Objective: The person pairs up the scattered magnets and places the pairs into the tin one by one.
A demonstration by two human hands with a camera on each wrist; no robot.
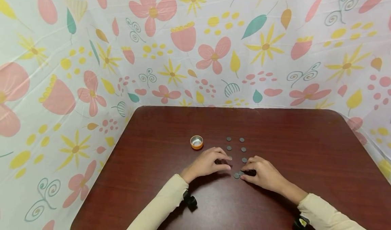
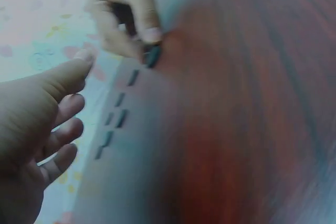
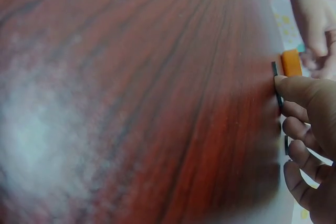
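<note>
Several small flat grey discs [image 1: 243, 149] lie on the brown table in two rough columns. My right hand [image 1: 265, 174] pinches one disc [image 1: 241, 172] between thumb and fingertips at the near end, right beside another disc [image 1: 236, 175]. In the right wrist view the thumb presses against the edge of a dark disc [image 3: 278, 94]. My left hand [image 1: 207, 162] hovers left of the columns, fingers loosely bent and thumb apart, holding nothing. One fingertip is close to a disc of the left column; whether they touch is unclear. The left wrist view shows its fingers [image 2: 65, 135] free.
A small round orange tin [image 1: 197, 142] with a silvery inside stands open beyond the left hand. The dark wooden table [image 1: 171, 121] reaches back to a flower-printed cloth [image 1: 213, 53] hung behind it and at the sides.
</note>
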